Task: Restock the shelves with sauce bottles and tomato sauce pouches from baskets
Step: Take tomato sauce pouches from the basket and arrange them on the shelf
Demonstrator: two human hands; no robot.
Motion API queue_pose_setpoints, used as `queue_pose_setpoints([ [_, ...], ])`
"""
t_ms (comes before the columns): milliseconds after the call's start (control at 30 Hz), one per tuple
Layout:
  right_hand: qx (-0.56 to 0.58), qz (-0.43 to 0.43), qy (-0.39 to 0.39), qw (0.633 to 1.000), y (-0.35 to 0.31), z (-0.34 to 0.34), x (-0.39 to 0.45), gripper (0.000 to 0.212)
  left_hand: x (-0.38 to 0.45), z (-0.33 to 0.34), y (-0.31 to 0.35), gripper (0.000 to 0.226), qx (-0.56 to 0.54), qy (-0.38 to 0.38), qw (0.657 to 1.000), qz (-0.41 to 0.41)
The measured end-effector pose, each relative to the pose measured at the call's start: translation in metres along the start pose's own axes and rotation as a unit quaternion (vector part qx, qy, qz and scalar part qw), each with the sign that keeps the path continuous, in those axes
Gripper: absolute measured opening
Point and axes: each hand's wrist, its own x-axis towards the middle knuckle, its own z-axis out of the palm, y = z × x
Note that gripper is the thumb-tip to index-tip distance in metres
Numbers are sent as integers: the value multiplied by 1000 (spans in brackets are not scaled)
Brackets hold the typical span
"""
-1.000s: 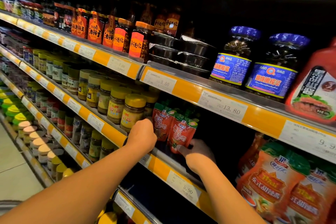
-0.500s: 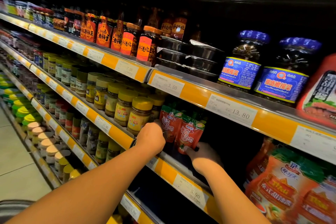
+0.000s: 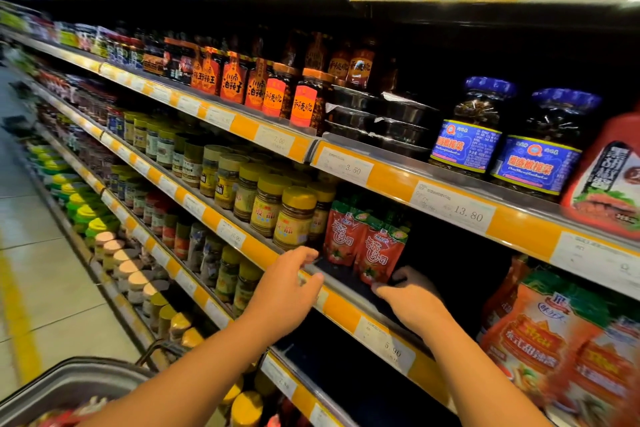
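Nearest, at the lower left corner, the grey rim of a basket [image 3: 74,380] shows, with red packaging blurred inside it; that is probably the stock yet to shelve, and it lies down and to the left of both hands. Farther in, the left hand [image 3: 287,291] hovers at the yellow price rail of the middle shelf [image 3: 341,310], fingers loosely curled and holding nothing, its fingertips just at the rail's edge. The right hand [image 3: 412,302] reaches over the same rail to the right, knuckles up, fingers bent down onto the dark shelf floor; its fingertips sit just beside the foot of the nearest pouch, and whether they touch it I cannot tell. Just beyond and between the two hands stand the tomato sauce pouches [image 3: 363,246], two red ones showing at the front with green tops, upright with the long axis vertical, faces turned toward the aisle. The right hand is the nearer to them; the left is off their near-left corner. Left of the pouches, almost touching, are yellow-lidded jars [image 3: 294,218]. To the right of the pouches the shelf is dark and open, so further pouches would probably go in there, fed up from the basket and across to the right.
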Motion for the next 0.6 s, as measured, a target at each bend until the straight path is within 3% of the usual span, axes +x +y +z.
queue_pose_setpoints([
  [200, -53, -68, 7, 996, -4, -10, -45, 24, -60, -33, -27, 38, 28, 6, 999, -22],
  [300, -63, -164, 86, 981, -19, 1, -79, 24, -80, -56, -34, 42, 50, -4, 998, -26],
  [367, -27, -236, 99, 966, -30, 17, -107, 26, -95, -71, -39, 45, 58, -6, 998, -29],
  [600, 23, -349, -11, 937, -55, 105, -197, 36, -163, -115, -81, 35, 71, 26, 995, -72],
])
